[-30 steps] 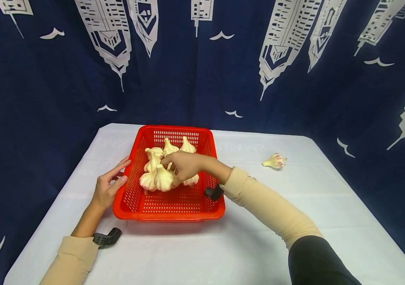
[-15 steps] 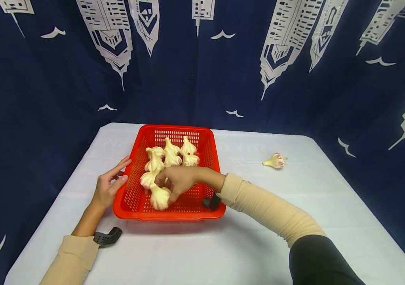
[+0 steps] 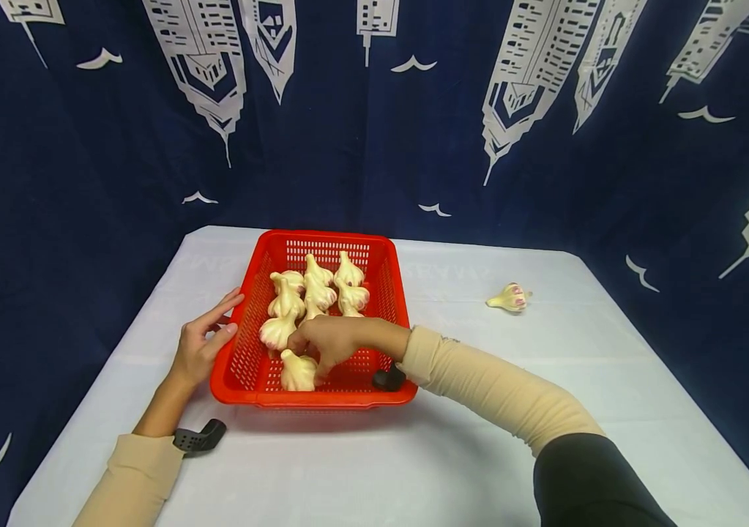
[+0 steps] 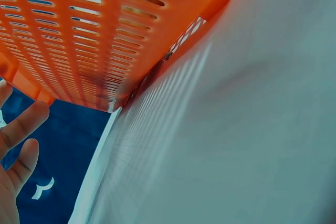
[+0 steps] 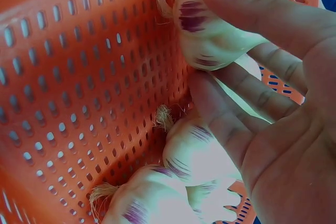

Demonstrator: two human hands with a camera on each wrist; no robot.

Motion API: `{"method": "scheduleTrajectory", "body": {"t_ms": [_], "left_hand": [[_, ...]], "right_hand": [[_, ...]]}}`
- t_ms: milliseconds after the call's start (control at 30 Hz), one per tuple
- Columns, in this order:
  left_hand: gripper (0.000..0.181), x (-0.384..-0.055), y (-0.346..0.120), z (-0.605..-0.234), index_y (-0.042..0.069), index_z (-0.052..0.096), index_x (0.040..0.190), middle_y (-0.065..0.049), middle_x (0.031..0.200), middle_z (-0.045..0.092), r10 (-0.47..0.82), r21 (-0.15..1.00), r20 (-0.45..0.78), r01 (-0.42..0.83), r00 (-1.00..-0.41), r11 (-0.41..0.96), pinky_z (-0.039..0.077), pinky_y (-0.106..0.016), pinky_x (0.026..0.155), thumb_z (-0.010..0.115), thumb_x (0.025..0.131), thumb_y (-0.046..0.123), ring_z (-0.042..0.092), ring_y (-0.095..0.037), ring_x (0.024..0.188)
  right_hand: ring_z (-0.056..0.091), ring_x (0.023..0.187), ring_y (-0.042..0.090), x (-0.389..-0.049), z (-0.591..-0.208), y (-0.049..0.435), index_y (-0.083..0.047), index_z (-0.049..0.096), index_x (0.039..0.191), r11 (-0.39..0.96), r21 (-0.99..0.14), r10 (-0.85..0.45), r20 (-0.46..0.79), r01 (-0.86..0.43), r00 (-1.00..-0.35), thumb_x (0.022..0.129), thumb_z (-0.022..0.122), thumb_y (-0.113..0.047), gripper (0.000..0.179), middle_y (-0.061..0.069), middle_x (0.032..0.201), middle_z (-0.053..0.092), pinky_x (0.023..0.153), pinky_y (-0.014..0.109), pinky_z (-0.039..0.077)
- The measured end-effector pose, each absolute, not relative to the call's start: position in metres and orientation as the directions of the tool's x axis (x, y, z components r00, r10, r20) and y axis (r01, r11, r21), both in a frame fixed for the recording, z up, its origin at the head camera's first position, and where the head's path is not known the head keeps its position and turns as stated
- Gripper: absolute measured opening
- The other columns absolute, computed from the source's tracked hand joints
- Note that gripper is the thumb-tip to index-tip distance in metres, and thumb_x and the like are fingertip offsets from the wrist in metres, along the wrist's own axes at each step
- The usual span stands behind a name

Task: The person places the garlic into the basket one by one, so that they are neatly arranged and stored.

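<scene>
In the head view, my right hand is inside the red plastic basket, holding a cream garlic bulb close to the front wall. The right wrist view has the thumb on one side of this bulb, which bears purple streaks, and the fingers on its other side. Several more garlic bulbs stand in rows behind it, partly hidden by the hand. My left hand rests on the basket's left rim with extended fingers. From the left wrist, its fingers appear beside the slotted orange-red wall.
One loose garlic bulb lies on the white table, right of the basket. A dark blue curtain with white building prints hangs behind and beside the table. Black straps with camera mounts sit at the wrists.
The right hand has carried its garlic bulb from the middle of the basket toward the front wall, and lowered it there. The left hand has stayed at the rim.
</scene>
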State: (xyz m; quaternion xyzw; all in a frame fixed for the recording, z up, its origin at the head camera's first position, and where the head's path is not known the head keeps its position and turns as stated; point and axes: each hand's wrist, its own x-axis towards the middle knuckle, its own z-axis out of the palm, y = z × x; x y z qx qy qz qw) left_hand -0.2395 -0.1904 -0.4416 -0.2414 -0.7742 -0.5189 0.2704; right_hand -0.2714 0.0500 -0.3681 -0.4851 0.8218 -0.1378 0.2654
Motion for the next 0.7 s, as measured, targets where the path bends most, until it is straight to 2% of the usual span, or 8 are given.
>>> {"method": "scheduleTrajectory", "body": {"t_ms": [133, 300, 400, 533, 700], "left_hand": [[0.043, -0.234, -0.187, -0.434, -0.012, 0.059, 0.128, -0.028, 0.136, 0.054, 0.096, 0.676, 0.668, 0.655, -0.738, 0.337, 0.043, -0.016, 0.070, 0.052, 0.085, -0.007, 0.057, 0.007, 0.084], [0.044, -0.243, -0.190, -0.445, -0.011, 0.059, 0.128, -0.027, 0.136, 0.054, 0.091, 0.677, 0.665, 0.650, -0.741, 0.346, 0.043, -0.016, 0.070, 0.052, 0.085, -0.007, 0.057, 0.008, 0.084], [0.044, -0.247, -0.192, -0.450, -0.011, 0.060, 0.128, -0.027, 0.136, 0.054, 0.088, 0.673, 0.667, 0.650, -0.739, 0.353, 0.042, -0.015, 0.070, 0.053, 0.085, -0.007, 0.056, 0.008, 0.084], [0.043, -0.240, -0.190, -0.443, -0.012, 0.060, 0.127, -0.028, 0.135, 0.055, 0.086, 0.674, 0.670, 0.653, -0.738, 0.346, 0.042, -0.014, 0.070, 0.052, 0.085, -0.008, 0.057, 0.008, 0.085], [0.041, -0.226, -0.184, -0.424, -0.015, 0.059, 0.125, -0.033, 0.131, 0.054, 0.094, 0.668, 0.679, 0.666, -0.728, 0.333, 0.042, -0.014, 0.070, 0.052, 0.085, -0.008, 0.058, 0.006, 0.084]], "right_hand": [[0.059, 0.083, 0.025, -0.271, -0.368, 0.050, -0.008, 0.059, 0.092, 0.503, -0.471, -0.864, -0.303, -0.725, -0.403, 0.071, 0.086, -0.004, 0.035, -0.001, 0.082, 0.059, 0.070, 0.020, 0.043], [0.060, 0.084, 0.023, -0.272, -0.366, 0.052, -0.009, 0.062, 0.095, 0.508, -0.466, -0.861, -0.301, -0.724, -0.410, 0.072, 0.086, -0.005, 0.033, -0.001, 0.084, 0.062, 0.071, 0.019, 0.044], [0.064, 0.093, 0.021, -0.273, -0.359, 0.056, -0.006, 0.066, 0.107, 0.539, -0.483, -0.843, -0.314, -0.690, -0.438, 0.074, 0.085, -0.007, 0.039, 0.003, 0.097, 0.066, 0.079, 0.020, 0.047], [0.064, 0.107, 0.028, -0.275, -0.345, 0.062, -0.001, 0.062, 0.126, 0.574, -0.522, -0.817, -0.321, -0.631, -0.478, 0.077, 0.084, -0.006, 0.054, 0.013, 0.122, 0.064, 0.088, 0.025, 0.049], [0.063, 0.110, 0.031, -0.277, -0.328, 0.075, 0.002, 0.060, 0.130, 0.572, -0.554, -0.812, -0.280, -0.605, -0.511, 0.078, 0.083, -0.009, 0.058, 0.015, 0.128, 0.062, 0.086, 0.025, 0.051]]}}
